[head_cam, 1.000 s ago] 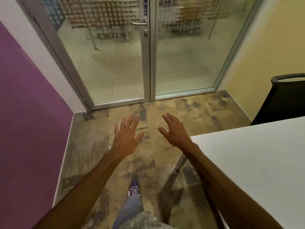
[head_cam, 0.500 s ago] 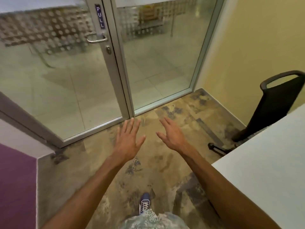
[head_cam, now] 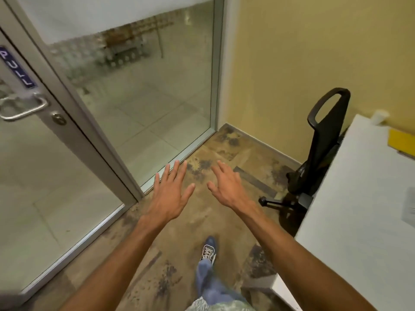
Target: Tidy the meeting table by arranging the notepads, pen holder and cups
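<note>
The white meeting table [head_cam: 350,209] fills the right side of the head view. On its far end lies a yellow notepad [head_cam: 402,140], and a white cup [head_cam: 380,116] stands at the far corner. A pale sheet or pad [head_cam: 409,207] shows at the right edge, blurred. My left hand [head_cam: 169,194] and my right hand [head_cam: 226,187] are stretched out over the floor, left of the table, palms down, fingers spread, holding nothing. No pen holder is in sight.
A black office chair [head_cam: 321,140] stands against the table's far left side by the yellow wall. A glass door with a PULL sign [head_cam: 16,68] and a metal handle [head_cam: 24,108] is ahead on the left. My shoe [head_cam: 208,249] is on the patterned carpet.
The view has swung right: the door slid left, the purple wall left the frame, and more of the table, the notepad and the cup came into sight. Both hands stay open.
</note>
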The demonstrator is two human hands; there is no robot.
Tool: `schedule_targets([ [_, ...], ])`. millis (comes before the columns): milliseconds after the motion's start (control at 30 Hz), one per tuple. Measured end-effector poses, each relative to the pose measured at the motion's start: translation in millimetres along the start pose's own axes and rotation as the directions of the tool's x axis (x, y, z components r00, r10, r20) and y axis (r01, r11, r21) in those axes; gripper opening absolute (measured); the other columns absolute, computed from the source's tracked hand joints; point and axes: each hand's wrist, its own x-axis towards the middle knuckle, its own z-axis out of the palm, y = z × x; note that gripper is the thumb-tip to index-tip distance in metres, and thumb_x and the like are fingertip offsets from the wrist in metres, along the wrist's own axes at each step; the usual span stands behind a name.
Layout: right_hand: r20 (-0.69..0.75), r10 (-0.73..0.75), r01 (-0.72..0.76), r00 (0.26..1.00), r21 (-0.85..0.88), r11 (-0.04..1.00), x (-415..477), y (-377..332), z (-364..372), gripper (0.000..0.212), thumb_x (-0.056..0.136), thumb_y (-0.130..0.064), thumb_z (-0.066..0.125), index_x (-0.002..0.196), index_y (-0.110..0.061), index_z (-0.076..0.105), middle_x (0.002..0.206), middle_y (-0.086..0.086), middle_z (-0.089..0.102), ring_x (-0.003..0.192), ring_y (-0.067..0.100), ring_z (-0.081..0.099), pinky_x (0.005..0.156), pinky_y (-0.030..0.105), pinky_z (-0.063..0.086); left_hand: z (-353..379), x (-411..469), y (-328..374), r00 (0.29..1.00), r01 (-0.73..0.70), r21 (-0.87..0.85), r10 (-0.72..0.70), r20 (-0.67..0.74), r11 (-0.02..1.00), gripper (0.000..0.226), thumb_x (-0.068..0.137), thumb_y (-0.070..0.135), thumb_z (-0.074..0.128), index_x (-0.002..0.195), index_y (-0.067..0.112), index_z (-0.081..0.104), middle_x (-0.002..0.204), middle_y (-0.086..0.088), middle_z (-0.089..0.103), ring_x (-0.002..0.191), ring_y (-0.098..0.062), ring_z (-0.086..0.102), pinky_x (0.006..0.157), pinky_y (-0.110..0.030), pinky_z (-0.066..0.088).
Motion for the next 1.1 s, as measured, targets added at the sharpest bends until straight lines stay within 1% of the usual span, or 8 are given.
schedule_targets([
  [100,-0.052,0.067,-0.068,0.996,-0.005,0.998,45.5,29.5,-12.5,0.057,0.093,-0.041,0.051,0.144,-0.018,0.041,0.156,0.011,0.033,0.144,0.028,0.029,0.108,0.049,0.033,3.9,66.7,10.2,0.998,-0.063,0.000,0.062,0.029,0.998,0.069,0.098,0.062,0.026,0.155,0.035,-0.001,0.164,0.005,-0.002,0.151,-0.021,-0.004,0.122,-0.051,0.003],
  [200,-0.076,0.146,-0.146,0.986,0.006,0.989,86.5,64.2,-30.9,0.055,0.093,-0.040,0.051,0.141,-0.014,0.043,0.156,0.014,0.032,0.144,0.032,0.029,0.107,0.051,0.034,7.7,131.7,25.9,0.990,-0.133,-0.007,0.133,0.052,0.991,0.069,0.098,0.061,0.028,0.155,0.035,0.000,0.164,0.005,0.000,0.151,-0.021,-0.002,0.121,-0.051,0.005],
  [333,-0.122,0.237,-0.237,0.964,0.014,0.971,128.0,109.9,-61.7,0.060,0.094,-0.041,0.048,0.148,-0.016,0.036,0.161,0.014,0.023,0.148,0.030,0.021,0.112,0.053,0.030,15.6,209.4,56.6,0.967,-0.242,-0.024,0.243,0.073,0.970,0.069,0.098,0.060,0.030,0.156,0.034,0.002,0.164,0.004,0.002,0.152,-0.021,0.000,0.121,-0.052,0.008],
  [467,-0.183,0.327,-0.333,0.927,0.000,0.943,150.7,152.4,-90.3,0.064,0.095,-0.044,0.047,0.151,-0.018,0.032,0.161,0.012,0.023,0.149,0.028,0.020,0.113,0.052,0.030,25.8,269.5,93.8,0.930,-0.351,-0.030,0.352,0.103,0.936,0.070,0.098,0.060,0.028,0.156,0.034,-0.001,0.164,0.005,-0.001,0.151,-0.021,-0.003,0.121,-0.052,0.006],
  [600,-0.230,0.423,-0.432,0.876,0.016,0.902,163.2,192.9,-116.2,0.064,0.096,-0.045,0.046,0.152,-0.018,0.032,0.161,0.012,0.023,0.149,0.028,0.021,0.114,0.054,0.030,34.3,326.1,137.0,0.879,-0.455,-0.072,0.461,0.119,0.887,0.069,0.098,0.058,0.030,0.156,0.033,0.002,0.164,0.004,0.002,0.151,-0.020,-0.002,0.121,-0.052,0.005],
  [767,-0.301,0.515,-0.531,0.803,0.033,0.847,187.8,243.1,-137.6,0.061,0.097,-0.042,0.048,0.151,-0.016,0.035,0.161,0.012,0.025,0.149,0.027,0.020,0.116,0.050,0.028,53.9,401.8,185.0,0.799,-0.575,-0.092,0.582,0.150,0.813,0.069,0.098,0.059,0.029,0.156,0.033,0.002,0.164,0.002,0.002,0.151,-0.022,0.000,0.120,-0.051,0.003],
  [967,-0.368,0.569,-0.601,0.735,0.033,0.798,246.3,304.9,-167.3,0.061,0.098,-0.041,0.048,0.152,-0.015,0.033,0.161,0.012,0.024,0.150,0.026,0.019,0.116,0.049,0.026,73.7,512.5,235.0,0.710,-0.673,-0.114,0.682,0.175,0.730,0.071,0.098,0.060,0.028,0.155,0.034,-0.006,0.164,0.002,0.000,0.151,-0.023,0.000,0.121,-0.054,0.008],
  [1100,-0.384,0.635,-0.670,0.670,0.055,0.740,291.7,344.9,-191.2,0.063,0.098,-0.040,0.049,0.152,-0.014,0.031,0.162,0.012,0.021,0.150,0.027,0.017,0.117,0.050,0.027,82.2,587.0,268.1,0.646,-0.722,-0.152,0.736,0.202,0.675,0.071,0.098,0.060,0.027,0.154,0.037,-0.010,0.164,0.002,-0.001,0.151,-0.024,-0.001,0.121,-0.055,0.009],
])
